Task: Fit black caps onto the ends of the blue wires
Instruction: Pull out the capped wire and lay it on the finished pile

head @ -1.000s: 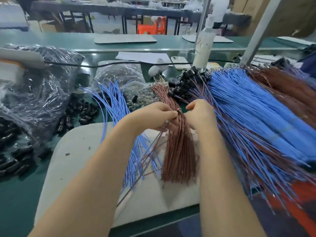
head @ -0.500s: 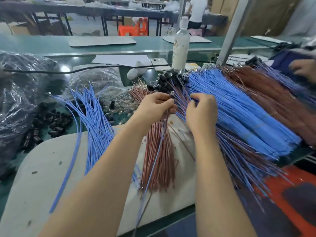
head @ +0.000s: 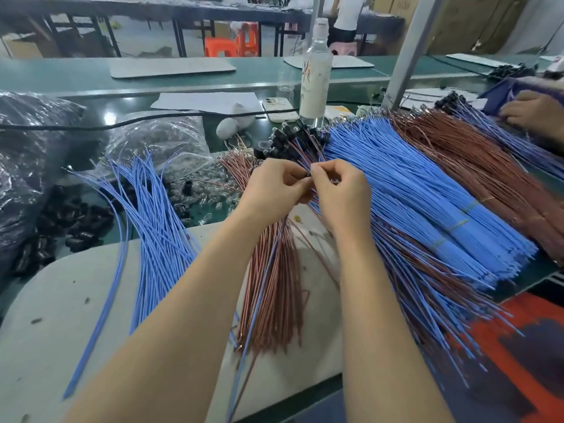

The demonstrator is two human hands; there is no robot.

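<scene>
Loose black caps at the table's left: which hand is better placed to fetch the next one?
Likely the left hand: the loose black caps lie on its side. The right hand, pinching the blue wire end too, would have to cross over.

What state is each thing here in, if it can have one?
Left hand, pinches the thin blue wire near its end.
Right hand, pinches the small black cap at that end.
Thin blue wire, held, hanging between the forearms.
Small black cap, at the wire's end; seating unclear.
Clear plastic bottle, upright, lid on.
White phone, lying face down.
</scene>
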